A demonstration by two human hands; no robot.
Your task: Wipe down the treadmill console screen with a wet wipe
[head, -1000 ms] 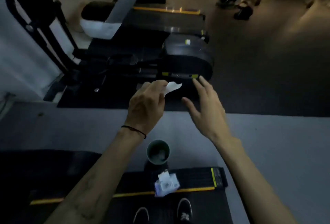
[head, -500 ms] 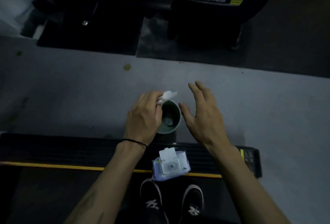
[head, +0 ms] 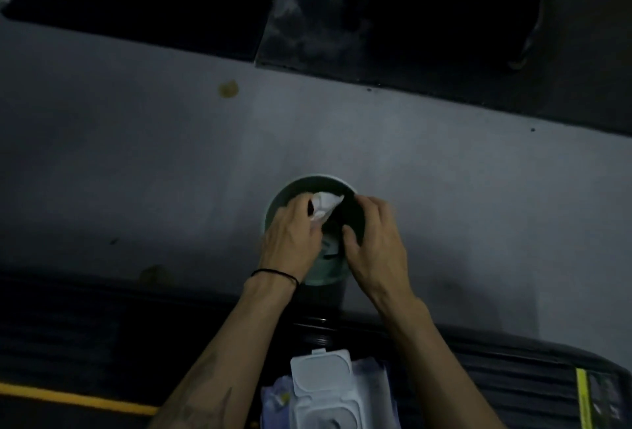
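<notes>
A crumpled white wet wipe (head: 324,205) is pinched in my left hand (head: 290,240), right over the mouth of a small green bin (head: 307,180) on the grey floor. My right hand (head: 376,244) hovers over the bin's right side, fingers curled and apart, holding nothing that I can see. Below my arms lies a wet wipe pack (head: 325,391) with its white flip lid open, resting on the dark treadmill deck. The treadmill console screen is not in view.
A grey floor strip (head: 136,161) runs across the middle. Black rubber matting and dark gym equipment (head: 342,1) fill the top. The treadmill deck (head: 68,343) with a yellow stripe (head: 75,398) spans the bottom.
The camera tilted down and closer to the floor. Both hands dropped onto the green bin, the left still carrying the wipe, and the right moved in over the bin's rim.
</notes>
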